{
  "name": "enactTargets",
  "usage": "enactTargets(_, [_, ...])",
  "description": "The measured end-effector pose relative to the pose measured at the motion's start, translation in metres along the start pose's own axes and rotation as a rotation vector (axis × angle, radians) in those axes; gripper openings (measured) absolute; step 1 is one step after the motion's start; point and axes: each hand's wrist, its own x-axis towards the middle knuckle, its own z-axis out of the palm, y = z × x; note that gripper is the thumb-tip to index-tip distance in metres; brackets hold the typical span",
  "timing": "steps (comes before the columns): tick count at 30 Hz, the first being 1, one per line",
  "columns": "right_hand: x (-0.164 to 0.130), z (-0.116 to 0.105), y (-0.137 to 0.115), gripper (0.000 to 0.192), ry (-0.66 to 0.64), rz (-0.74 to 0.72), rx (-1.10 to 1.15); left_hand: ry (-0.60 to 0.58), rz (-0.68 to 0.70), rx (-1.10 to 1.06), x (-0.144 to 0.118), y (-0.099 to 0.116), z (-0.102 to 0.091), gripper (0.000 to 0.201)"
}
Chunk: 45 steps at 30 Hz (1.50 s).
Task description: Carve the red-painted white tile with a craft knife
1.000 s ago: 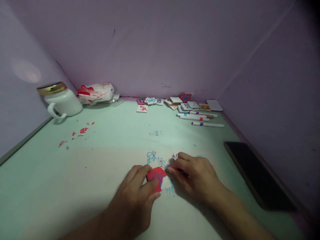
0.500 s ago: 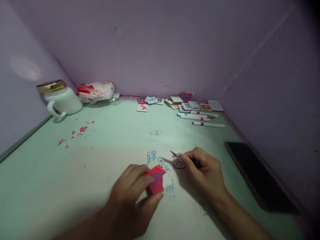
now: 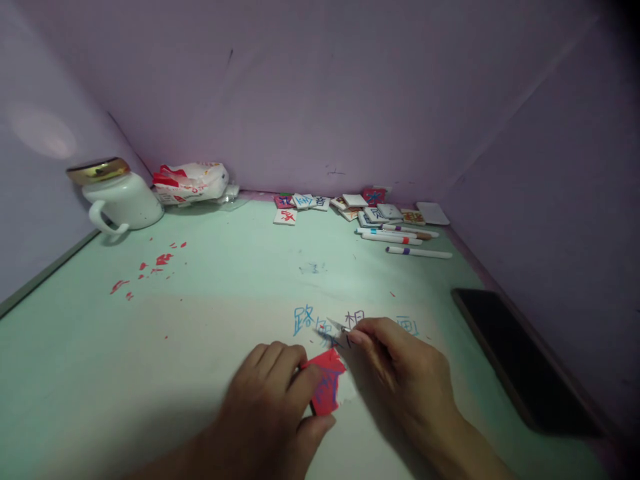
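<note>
My left hand pinches a small square tile, red with purple marks, and holds it against the pale green tabletop. My right hand grips a thin pointed tool whose metal tip pokes out to the left, just above the tile's top edge. Blue and purple handwritten characters lie on the table around both hands.
A white mug with a gold lid stands at the back left beside a crumpled bag. Red flakes dot the left. Several tiles and marker pens lie at the back. A dark phone rests at the right wall.
My right hand lifted off the tile, showing the pointed tool, then came back down toward it. My left hand and the tile shifted slightly nearer to me.
</note>
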Motion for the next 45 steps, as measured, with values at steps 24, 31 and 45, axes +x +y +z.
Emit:
enactTargets(24, [0.014, -0.001, 0.005, 0.025, 0.168, -0.194, -0.182, 0.121, 0.050, 0.056, -0.003, -0.016, 0.010, 0.018])
enactTargets(31, [0.005, -0.001, -0.009, 0.024, 0.008, -0.337, -0.057, 0.113, 0.020, 0.012, -0.005, -0.012, 0.009, 0.018])
enactTargets(45, [0.008, 0.004, 0.004, 0.018, 0.109, -0.133, 0.017, 0.127, -0.018, -0.010, -0.003, -0.008, 0.008, 0.018])
